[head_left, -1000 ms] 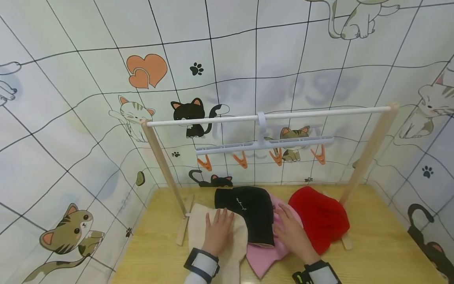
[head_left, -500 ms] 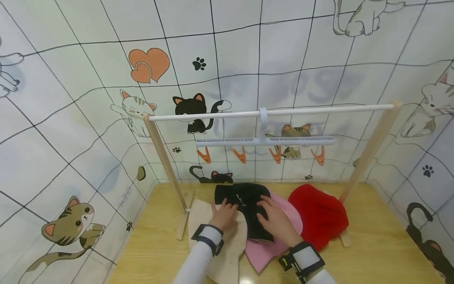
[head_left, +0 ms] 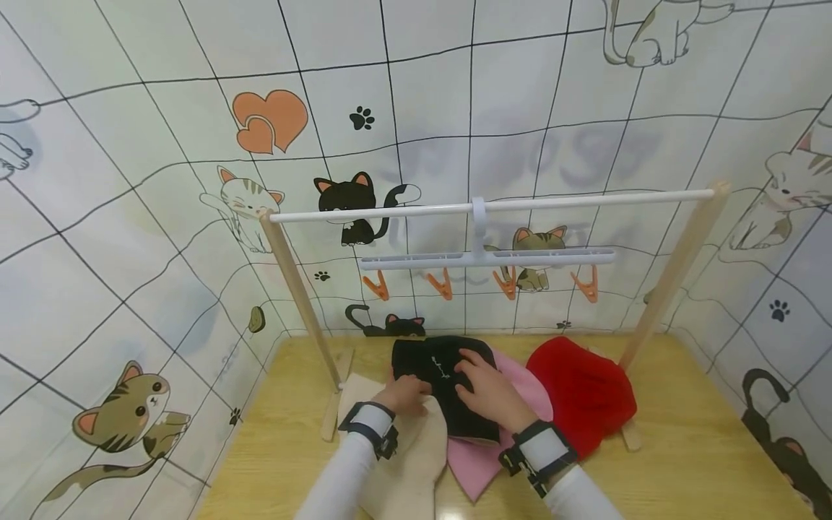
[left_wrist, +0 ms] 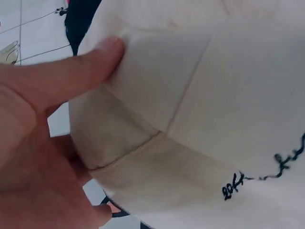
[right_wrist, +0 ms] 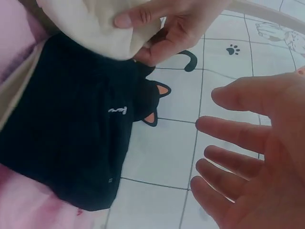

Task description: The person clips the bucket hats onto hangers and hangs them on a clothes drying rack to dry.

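My left hand [head_left: 401,395] pinches the upper edge of a cream cloth hat [head_left: 411,462], thumb on top and fingers underneath. In the left wrist view seams and dark stitched lettering show on this cream hat [left_wrist: 228,90]. My right hand [head_left: 492,390] is over the black hat [head_left: 448,412], which has white lettering; in the right wrist view that hand [right_wrist: 248,143] has its fingers spread, holding nothing. Under the black one lies a pink hat [head_left: 472,469], partly hidden. A red hat [head_left: 578,393] sits to its right.
Above the hats, a pale plastic hanger [head_left: 487,258] with several orange clips [head_left: 440,284] hangs from a white rod [head_left: 585,203]. Wooden posts [head_left: 676,274] carry the rod at both ends. Everything stands on a wood-grain table [head_left: 689,448] before a cat-patterned wall covering [head_left: 520,87].
My left hand has gone from lying flat on the cream hat to pinching its upper edge, which has lifted. My right hand has moved left from the pink hat to over the black one.
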A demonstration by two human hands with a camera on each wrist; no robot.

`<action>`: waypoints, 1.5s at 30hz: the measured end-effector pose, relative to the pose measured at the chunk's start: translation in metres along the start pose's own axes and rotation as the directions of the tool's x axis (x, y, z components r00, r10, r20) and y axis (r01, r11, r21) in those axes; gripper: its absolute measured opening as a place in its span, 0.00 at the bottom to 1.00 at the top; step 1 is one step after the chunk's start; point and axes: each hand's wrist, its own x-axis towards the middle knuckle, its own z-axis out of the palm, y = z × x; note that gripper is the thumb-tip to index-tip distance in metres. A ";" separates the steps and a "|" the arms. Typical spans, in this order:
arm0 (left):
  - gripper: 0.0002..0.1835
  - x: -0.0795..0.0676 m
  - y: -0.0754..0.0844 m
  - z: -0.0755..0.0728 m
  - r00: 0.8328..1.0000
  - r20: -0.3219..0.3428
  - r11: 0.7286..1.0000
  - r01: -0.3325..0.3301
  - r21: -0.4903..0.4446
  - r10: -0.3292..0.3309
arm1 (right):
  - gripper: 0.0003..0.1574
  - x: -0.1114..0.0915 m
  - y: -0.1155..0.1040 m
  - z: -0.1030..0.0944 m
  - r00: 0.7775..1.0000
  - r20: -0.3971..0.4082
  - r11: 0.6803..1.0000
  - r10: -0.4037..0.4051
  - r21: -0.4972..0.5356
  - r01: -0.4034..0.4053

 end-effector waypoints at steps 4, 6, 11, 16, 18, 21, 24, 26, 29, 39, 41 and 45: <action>0.16 0.000 -0.007 -0.013 0.998 0.059 0.998 -0.020 -0.061 0.024 | 0.15 0.013 -0.006 -0.005 0.999 -0.003 0.999 -0.041 0.008 0.041; 0.19 -0.001 -0.010 -0.021 0.996 0.083 0.998 -0.012 -0.067 0.017 | 0.14 0.020 -0.010 -0.009 0.998 -0.003 0.998 -0.063 0.000 0.063; 0.23 -0.004 -0.020 -0.032 0.996 0.084 0.995 0.020 -0.102 -0.011 | 0.14 0.033 -0.018 -0.019 0.994 -0.011 0.994 -0.105 -0.035 0.105; 0.18 -0.008 -0.027 -0.040 1.000 0.026 0.987 -0.001 -0.161 0.005 | 0.15 0.040 -0.022 -0.025 0.993 -0.004 0.991 -0.120 -0.058 0.119; 0.15 -0.010 -0.031 -0.042 0.999 -0.007 0.984 -0.047 -0.170 0.046 | 0.16 0.042 -0.023 -0.026 0.993 0.004 0.992 -0.121 -0.043 0.121; 0.14 -0.013 -0.035 -0.049 0.996 -0.043 0.978 -0.082 -0.194 0.075 | 0.17 0.047 -0.023 -0.027 0.992 0.015 0.992 -0.129 -0.005 0.129; 0.13 -0.018 -0.036 -0.059 0.990 -0.100 0.967 -0.123 -0.224 0.102 | 0.19 0.053 -0.023 -0.028 0.989 0.017 0.989 -0.144 0.042 0.143; 0.13 -0.021 -0.038 -0.064 0.982 -0.154 0.961 -0.143 -0.238 0.108 | 0.21 0.059 -0.023 -0.029 0.989 0.021 0.986 -0.147 0.083 0.145; 0.13 -0.025 -0.039 -0.070 0.975 -0.212 0.962 -0.126 -0.244 0.074 | 0.23 0.067 -0.026 -0.031 0.988 0.017 0.977 -0.156 0.146 0.152; 0.15 -0.037 -0.035 -0.076 0.938 -0.347 0.973 -0.056 -0.224 -0.026 | 0.29 0.099 -0.053 -0.038 0.988 0.020 0.926 -0.152 0.354 0.135; 0.16 -0.039 -0.033 -0.076 0.927 -0.374 0.969 -0.072 -0.235 -0.022 | 0.30 0.107 -0.060 -0.039 0.990 0.035 0.915 -0.135 0.387 0.111; 0.10 -0.041 -0.031 -0.079 0.888 -0.459 0.970 -0.132 -0.202 0.025 | 0.34 0.121 -0.072 -0.041 0.994 0.044 0.894 -0.098 0.443 0.069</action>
